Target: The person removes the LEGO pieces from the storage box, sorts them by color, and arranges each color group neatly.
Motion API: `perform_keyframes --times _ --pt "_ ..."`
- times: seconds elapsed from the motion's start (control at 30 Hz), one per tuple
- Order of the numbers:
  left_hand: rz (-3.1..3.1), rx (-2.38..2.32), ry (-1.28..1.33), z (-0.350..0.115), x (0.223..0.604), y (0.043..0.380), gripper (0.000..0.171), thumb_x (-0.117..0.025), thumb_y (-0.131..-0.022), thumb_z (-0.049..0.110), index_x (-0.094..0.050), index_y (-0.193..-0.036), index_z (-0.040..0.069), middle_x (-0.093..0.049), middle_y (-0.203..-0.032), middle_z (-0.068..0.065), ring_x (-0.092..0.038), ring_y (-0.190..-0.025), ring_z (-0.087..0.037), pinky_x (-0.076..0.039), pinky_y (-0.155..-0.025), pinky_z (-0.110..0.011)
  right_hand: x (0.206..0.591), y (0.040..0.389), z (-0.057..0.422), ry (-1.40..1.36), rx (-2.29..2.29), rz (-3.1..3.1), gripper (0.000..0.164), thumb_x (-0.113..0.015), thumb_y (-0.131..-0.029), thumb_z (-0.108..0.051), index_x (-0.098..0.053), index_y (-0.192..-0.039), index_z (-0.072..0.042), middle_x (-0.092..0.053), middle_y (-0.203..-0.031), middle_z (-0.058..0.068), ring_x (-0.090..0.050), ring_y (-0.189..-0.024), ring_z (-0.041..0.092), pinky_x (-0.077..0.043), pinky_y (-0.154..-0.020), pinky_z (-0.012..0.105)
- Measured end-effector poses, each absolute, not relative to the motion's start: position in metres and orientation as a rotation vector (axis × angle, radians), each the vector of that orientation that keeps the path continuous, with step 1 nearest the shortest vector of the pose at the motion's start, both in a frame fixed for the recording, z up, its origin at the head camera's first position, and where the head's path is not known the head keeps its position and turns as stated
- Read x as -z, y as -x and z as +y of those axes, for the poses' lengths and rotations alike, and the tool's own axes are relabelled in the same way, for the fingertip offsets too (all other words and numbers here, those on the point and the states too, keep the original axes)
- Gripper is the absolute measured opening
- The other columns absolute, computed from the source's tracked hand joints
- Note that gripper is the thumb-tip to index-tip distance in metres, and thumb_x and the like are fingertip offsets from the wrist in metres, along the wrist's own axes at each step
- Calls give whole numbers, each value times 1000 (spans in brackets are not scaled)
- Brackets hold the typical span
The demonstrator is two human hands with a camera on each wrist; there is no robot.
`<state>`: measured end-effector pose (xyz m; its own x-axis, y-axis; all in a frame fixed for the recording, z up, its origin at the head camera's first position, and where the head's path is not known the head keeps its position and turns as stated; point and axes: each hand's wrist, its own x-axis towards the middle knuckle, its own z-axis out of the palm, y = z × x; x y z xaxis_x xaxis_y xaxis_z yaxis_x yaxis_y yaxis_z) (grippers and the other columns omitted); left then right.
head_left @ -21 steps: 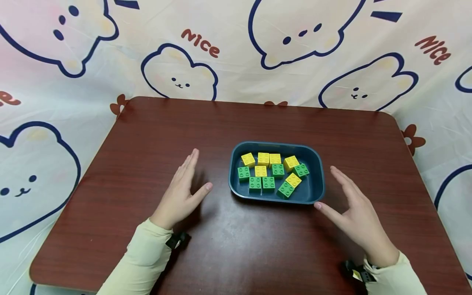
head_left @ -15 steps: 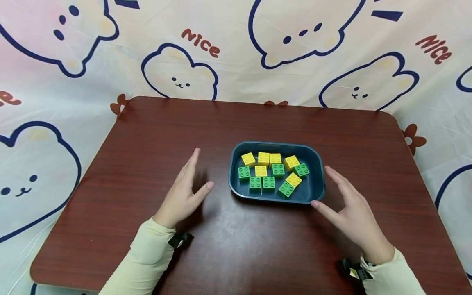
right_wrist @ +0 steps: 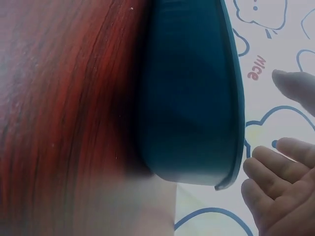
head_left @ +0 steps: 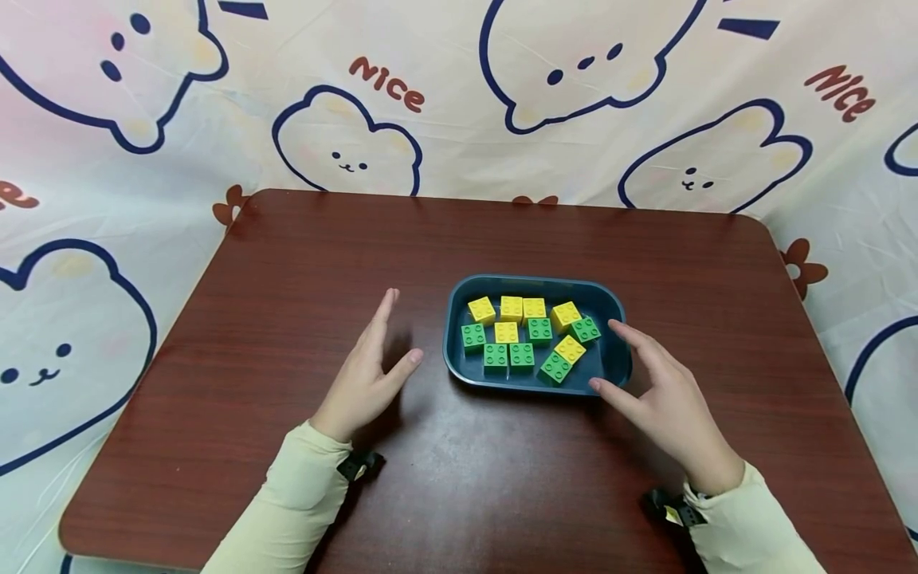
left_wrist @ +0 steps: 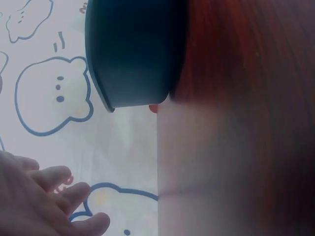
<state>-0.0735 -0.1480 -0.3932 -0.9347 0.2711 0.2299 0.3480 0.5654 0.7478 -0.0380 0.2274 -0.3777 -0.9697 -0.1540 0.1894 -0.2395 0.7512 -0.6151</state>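
Observation:
A dark blue tray (head_left: 527, 385) on the table holds several toy building bricks in two colours. Its yellow bricks (head_left: 506, 333) lie mostly at the back; the green bricks (head_left: 495, 359) are mostly nearer the front. To the left of the tray hovers my left hand (head_left: 362, 383), fingers straight and thumb spread, holding nothing. My right hand (head_left: 670, 406) reaches over the tray's right end with thumb and fingers apart, also holding nothing. Both wrist views show the tray's outer wall (left_wrist: 135, 54) from the side, which hides the bricks; the right fingers (right_wrist: 280, 167) appear above rim height there.
A brown wooden table (head_left: 344, 239) with rounded corners surrounds the tray. A pale cloth (head_left: 459, 151) printed with cartoon bears hangs behind and beside it. Each wrist carries a black strap device (head_left: 361, 465).
My right hand has moved left, from beside the tray to over its right end. My left hand has shifted slightly right, toward the tray. The bricks have stayed put.

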Motion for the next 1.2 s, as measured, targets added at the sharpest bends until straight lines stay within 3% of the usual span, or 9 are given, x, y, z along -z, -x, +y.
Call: perform_keyframes --times 0.13,0.23,0.33,0.4,0.47,0.57,0.87,1.2 --pt "-2663 1356 539 -144 395 75 81 -60 -91 33 -4 -150 31 -15 -153 11 -16 -139 -12 -23 -108 -47 381 42 225 -333 -1000 -2815 72 -75 -78 -38 -42 -140 -23 -47 -136 5 -48 -118 25 -44 -89 53" --pt "-2632 1397 541 -141 396 76 79 -59 -91 32 -6 -150 30 -17 -152 12 -17 -139 -10 -22 -109 -45 383 44 223 -350 -970 -2819 71 -74 -78 -38 -43 -139 -23 -53 -128 4 -56 -87 18 -51 -72 37" --pt "-2603 1436 541 -138 398 78 77 -59 -92 31 -9 -150 30 -19 -152 13 -19 -138 -9 -21 -109 -44 384 46 222 -354 -950 -2829 70 -73 -78 -40 -43 -139 -22 -55 -123 4 -45 -63 14 -43 -55 29" --pt "-2583 1456 532 -136 399 80 75 -58 -92 31 -10 -150 31 -21 -151 14 -20 -138 -8 -22 -109 -43 385 48 221 -353 -962 -2833 69 -72 -79 -42 -44 -139 -21 -54 -125 4 -51 -70 16 -47 -61 31" --pt "-2560 1479 530 -134 400 81 73 -58 -92 30 -12 -149 31 -23 -150 14 -22 -137 -8 -22 -109 -42 385 50 220 -352 -981 -2832 69 -72 -79 -43 -45 -138 -21 -51 -131 4 -56 -90 20 -50 -77 39" --pt "-2540 1513 527 -131 400 83 71 -58 -93 27 -14 -149 31 -24 -150 14 -23 -137 -8 -23 -109 -41 385 52 217 -356 -1008 -2833 69 -72 -79 -43 -45 -138 -19 -49 -135 5 -48 -119 25 -42 -92 52" --pt "-2494 1695 511 -118 376 78 64 -53 -95 13 -19 -149 15 -26 -150 0 -23 -138 -16 -21 -110 -43 384 58 209 -347 -1034 -2864 67 -72 -79 -41 -47 -137 -19 -48 -136 5 -47 -121 25 -42 -93 53" --pt "-2385 1928 477 -112 379 85 57 -49 -97 11 -22 -147 7 -27 -150 -7 -25 -137 -21 -23 -108 -48 388 66 204 -391 -1032 -2853 65 -73 -79 -38 -48 -135 -17 -52 -133 0 -49 -120 19 -43 -93 47"
